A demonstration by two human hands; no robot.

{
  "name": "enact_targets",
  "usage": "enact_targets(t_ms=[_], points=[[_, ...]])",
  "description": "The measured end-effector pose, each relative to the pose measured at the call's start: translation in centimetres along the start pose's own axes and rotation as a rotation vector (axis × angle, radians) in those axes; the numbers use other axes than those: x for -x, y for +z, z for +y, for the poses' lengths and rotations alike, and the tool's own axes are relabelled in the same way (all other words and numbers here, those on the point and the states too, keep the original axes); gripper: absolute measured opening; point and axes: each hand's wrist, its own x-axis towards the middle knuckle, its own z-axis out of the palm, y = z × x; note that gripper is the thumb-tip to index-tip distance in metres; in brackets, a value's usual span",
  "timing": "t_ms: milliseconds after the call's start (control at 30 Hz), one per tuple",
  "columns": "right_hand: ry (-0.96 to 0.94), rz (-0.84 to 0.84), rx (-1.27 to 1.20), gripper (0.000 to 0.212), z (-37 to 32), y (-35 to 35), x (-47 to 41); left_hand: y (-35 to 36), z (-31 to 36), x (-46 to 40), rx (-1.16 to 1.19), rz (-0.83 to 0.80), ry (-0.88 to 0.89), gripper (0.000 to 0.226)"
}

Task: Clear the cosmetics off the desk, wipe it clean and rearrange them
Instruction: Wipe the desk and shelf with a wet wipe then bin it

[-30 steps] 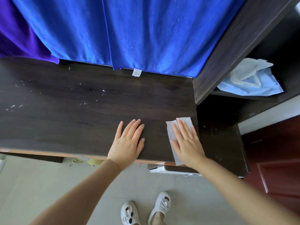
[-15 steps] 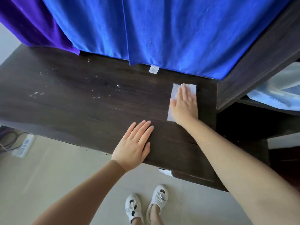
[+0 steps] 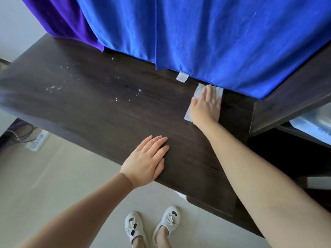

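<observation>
The dark wooden desk (image 3: 93, 104) carries no cosmetics; white specks and droplets (image 3: 125, 93) are scattered across its left and middle. My right hand (image 3: 206, 106) lies flat on a white wipe (image 3: 198, 91), pressing it to the desk's far right corner, just under the hem of the blue towel. My left hand (image 3: 146, 163) rests palm down with fingers spread near the desk's front edge, holding nothing.
A blue towel (image 3: 206, 33) and a purple cloth (image 3: 62, 18) hang over the desk's back edge. A dark shelf unit (image 3: 286, 97) stands at the right with pale blue items (image 3: 313, 124) inside. A power strip with cables (image 3: 37, 138) lies on the floor at left.
My right hand has slid the wipe from the desk's front edge to the far right corner by the towel. My left hand has stayed flat near the front edge.
</observation>
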Motion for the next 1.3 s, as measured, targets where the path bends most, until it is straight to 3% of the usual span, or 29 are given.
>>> enact_targets(t_ms=[100, 167, 233, 300, 400, 600, 833, 933, 1033, 1133, 1200, 1300], points=[[-0.423, -0.094, 0.049, 0.055, -2.8, 0.4, 1.0, -0.1, 0.0, 0.0, -0.008, -0.007, -0.003, 0.046], [-0.520, -0.144, 0.077, 0.055, -0.6, -0.2, 0.6, -0.2, 0.1, 0.0, -0.013, -0.011, -0.005, 0.047], [-0.344, -0.097, 0.057, 0.055, 3.7, -0.9, 0.2, -0.2, 0.1, 0.0, -0.014, -0.003, -0.009, 0.048], [-0.035, 0.005, 0.030, 0.058, 7.8, -1.5, 0.5, -0.2, 0.1, 0.0, -0.007, 0.011, -0.006, 0.048], [0.197, -0.026, -0.013, 0.063, 8.6, -1.8, 1.9, -0.2, 0.0, 0.0, -0.006, 0.030, 0.007, 0.046], [0.237, -0.044, 0.067, 0.064, 7.2, -0.5, 7.2, -0.1, -0.2, 0.0, 0.032, 0.027, 0.020, 0.047], [0.245, -0.013, 0.049, 0.060, 4.5, -1.0, 3.8, -0.1, -0.3, 0.2, 0.074, 0.054, 0.027, 0.040], [0.025, -0.015, 0.083, 0.058, -1.2, 0.5, 5.8, -0.4, -0.8, 0.4, 0.257, 0.138, 0.029, 0.037], [-0.348, -0.076, 0.095, 0.057, -7.0, 1.9, 9.6, -1.0, -3.2, 1.7, 0.464, 0.228, -0.028, 0.036], [-0.620, -0.170, 0.089, 0.054, -8.3, 1.7, 11.1, -1.7, -8.1, 3.7, 0.446, 0.224, -0.070, 0.035], [-0.493, -0.071, 0.039, 0.056, -6.9, 1.8, 10.5, -2.1, -12.1, 4.7, 0.373, 0.198, -0.078, 0.035], [0.123, 0.085, 0.010, 0.051, -4.0, 1.8, 9.7, -2.8, -17.7, 5.6, 0.279, 0.160, -0.113, 0.038]])
